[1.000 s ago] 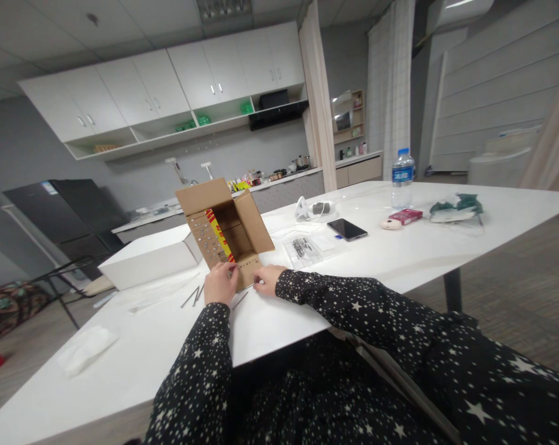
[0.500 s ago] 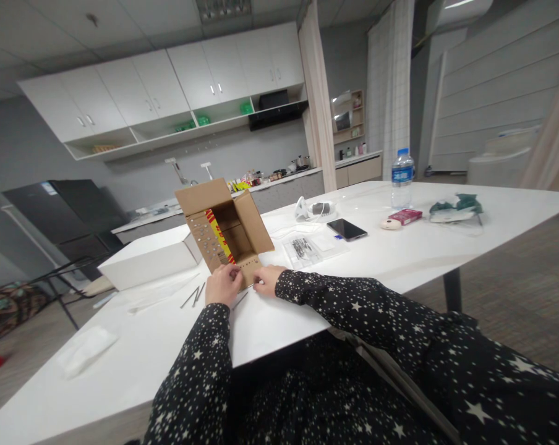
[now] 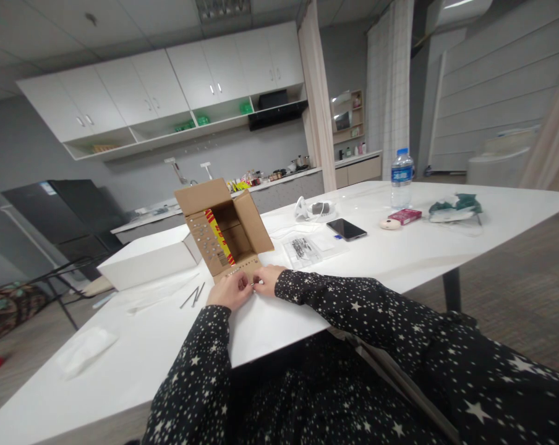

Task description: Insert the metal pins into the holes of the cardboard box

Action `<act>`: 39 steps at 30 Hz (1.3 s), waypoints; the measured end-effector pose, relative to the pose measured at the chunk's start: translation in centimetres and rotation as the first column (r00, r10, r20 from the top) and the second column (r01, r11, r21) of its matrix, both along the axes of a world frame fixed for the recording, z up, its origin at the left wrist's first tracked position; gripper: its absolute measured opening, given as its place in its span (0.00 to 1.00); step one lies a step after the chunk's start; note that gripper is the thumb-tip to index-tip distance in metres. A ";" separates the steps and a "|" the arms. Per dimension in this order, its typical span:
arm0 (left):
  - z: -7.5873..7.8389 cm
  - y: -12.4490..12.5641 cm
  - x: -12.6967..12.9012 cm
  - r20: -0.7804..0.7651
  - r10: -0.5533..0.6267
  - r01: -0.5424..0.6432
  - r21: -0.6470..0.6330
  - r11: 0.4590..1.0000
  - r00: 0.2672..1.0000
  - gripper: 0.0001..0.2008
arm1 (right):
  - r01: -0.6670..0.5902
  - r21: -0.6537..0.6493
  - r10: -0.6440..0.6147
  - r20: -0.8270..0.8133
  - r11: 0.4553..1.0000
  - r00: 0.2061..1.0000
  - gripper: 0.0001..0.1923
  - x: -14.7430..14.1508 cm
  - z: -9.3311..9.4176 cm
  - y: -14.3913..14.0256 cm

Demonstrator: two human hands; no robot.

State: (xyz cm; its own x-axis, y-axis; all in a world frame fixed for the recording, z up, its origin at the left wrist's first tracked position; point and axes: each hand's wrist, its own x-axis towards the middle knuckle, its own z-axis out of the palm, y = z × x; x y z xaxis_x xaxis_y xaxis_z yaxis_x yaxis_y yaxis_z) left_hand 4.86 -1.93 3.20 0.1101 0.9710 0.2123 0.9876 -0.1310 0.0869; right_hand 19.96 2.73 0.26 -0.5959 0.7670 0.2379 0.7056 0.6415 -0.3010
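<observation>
In front of me stands an open cardboard box (image 3: 256, 225) with its flaps spread, a yellow-and-red strip on one flap. Small pale round bits dot its left flap, and a row of small dark dots or holes runs along the front flap (image 3: 248, 267). At that flap's near edge, my left hand (image 3: 228, 290) is closed, its fingertips meeting those of my right hand. My right hand (image 3: 269, 280) is closed in a pinch; a small whitish bit shows at its fingers, too small to name. Thin dark rods (image 3: 196, 295) lie left of my left hand.
A long white box (image 3: 145, 256) lies behind left, a crumpled white wrapper (image 3: 87, 351) nearer me. To the right are a clear plastic bag of small dark items (image 3: 302, 248), a phone (image 3: 347, 229), a water bottle (image 3: 402, 179), a pink packet (image 3: 404, 216) and a green-and-white bundle (image 3: 456, 209).
My left hand has moved right and slightly toward me, from the box's front flap to my right fingertips. A thin rod seen between my hands is now hidden. My right hand stays nearly still.
</observation>
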 end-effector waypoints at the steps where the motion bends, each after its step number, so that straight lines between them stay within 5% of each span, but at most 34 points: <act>1: 0.0 0.0 -0.1 -0.006 -0.010 0.010 -0.006 1.000 1.000 0.09 | 0.000 0.000 0.000 0.002 1.000 1.000 0.16 0.0 0.0 0.0; 25: -0.4 0.3 -0.4 0.002 -0.053 0.053 -0.033 0.998 0.999 0.07 | 0.021 -0.014 -0.021 -0.005 1.000 1.000 0.15 0.0 0.2 -0.2; 39: -0.5 0.3 -0.4 -0.030 0.014 -0.016 -0.052 0.999 0.999 0.09 | 0.029 -0.021 -0.029 -0.002 0.999 1.000 0.16 -0.1 0.1 0.0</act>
State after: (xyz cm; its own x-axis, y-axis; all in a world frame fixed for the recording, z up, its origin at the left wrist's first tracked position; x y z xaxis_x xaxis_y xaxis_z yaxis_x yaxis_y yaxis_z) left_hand 4.42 -1.60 2.71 0.1012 0.9823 0.1577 0.9916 -0.1124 0.0637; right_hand 19.88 2.68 0.34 -0.5730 0.7886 0.2229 0.7229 0.6145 -0.3158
